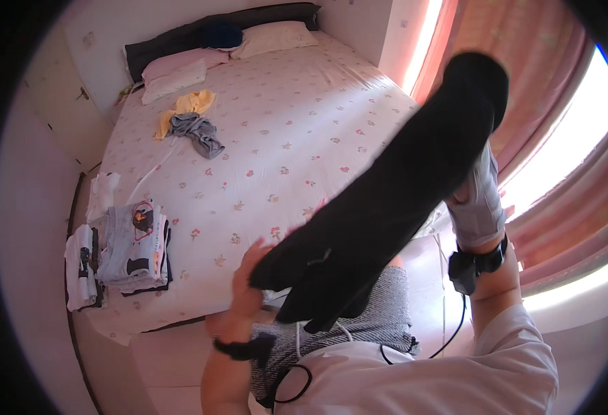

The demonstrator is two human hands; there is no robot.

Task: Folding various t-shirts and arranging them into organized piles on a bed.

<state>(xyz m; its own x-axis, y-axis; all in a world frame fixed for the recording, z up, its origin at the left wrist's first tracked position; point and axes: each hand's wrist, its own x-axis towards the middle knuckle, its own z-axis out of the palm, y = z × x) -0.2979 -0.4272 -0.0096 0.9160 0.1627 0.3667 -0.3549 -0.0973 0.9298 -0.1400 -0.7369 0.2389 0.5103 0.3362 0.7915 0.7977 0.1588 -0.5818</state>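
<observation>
A long piece of black clothing (387, 187) stretches in the air across the front of me, slanting from lower left to upper right. Its lower end splits into loose flaps. At that end my left hand (247, 280) grips the edge, with some fingers behind the cloth. The upper end is bunched and rounded, held up by my right arm. Most of my right hand (482, 225) is hidden by the black cloth. Greyish-white fabric (480, 197) shows beside it, above the black wrist strap (480, 266).
Stacked folded clothes (134, 242) lie on the near left corner of the bed (276, 166). Farther back are a crumpled grey garment (196, 133) and a yellow one (194, 102). Pillows (279, 38) rest at the headboard. Pink curtains (525, 76) hang on the right.
</observation>
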